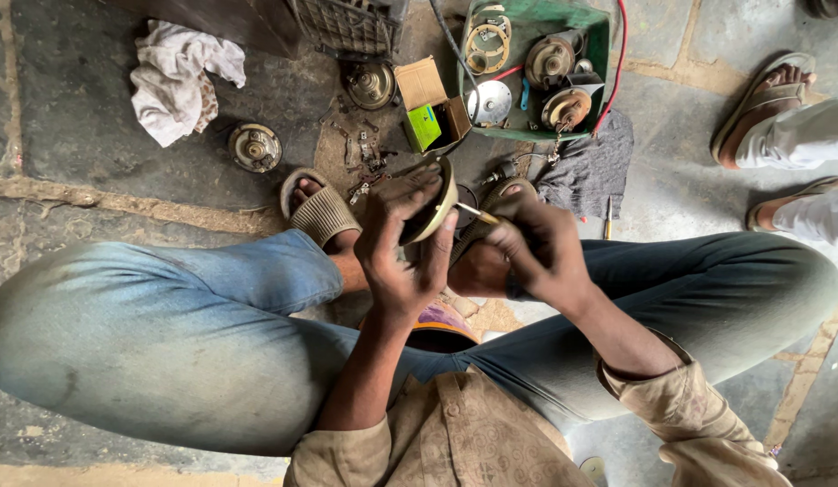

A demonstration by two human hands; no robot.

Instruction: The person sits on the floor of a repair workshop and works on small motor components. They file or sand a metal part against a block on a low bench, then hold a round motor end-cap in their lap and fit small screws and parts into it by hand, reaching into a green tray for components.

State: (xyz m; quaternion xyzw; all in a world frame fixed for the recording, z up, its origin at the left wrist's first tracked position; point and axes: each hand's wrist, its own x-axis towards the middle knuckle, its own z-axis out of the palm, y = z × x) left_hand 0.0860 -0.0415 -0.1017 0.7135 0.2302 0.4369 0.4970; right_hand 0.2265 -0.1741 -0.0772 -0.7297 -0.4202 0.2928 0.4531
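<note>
Two hands: left hand [402,257] tilts disc [430,206]; right hand [536,248] tool [477,214] leftward.

Ahead of your knees you have one package, a small open brown cardboard box [434,113] with a bright green panel inside, lying on the stone floor just left of the green plastic tray [599,63].

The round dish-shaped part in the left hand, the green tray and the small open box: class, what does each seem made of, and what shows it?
Round part: probably metal, with a thin, dull cream rim.
Green tray: likely painted metal or plastic; smooth and rigid.
Open box: cardboard, with brown folded flaps.
</note>
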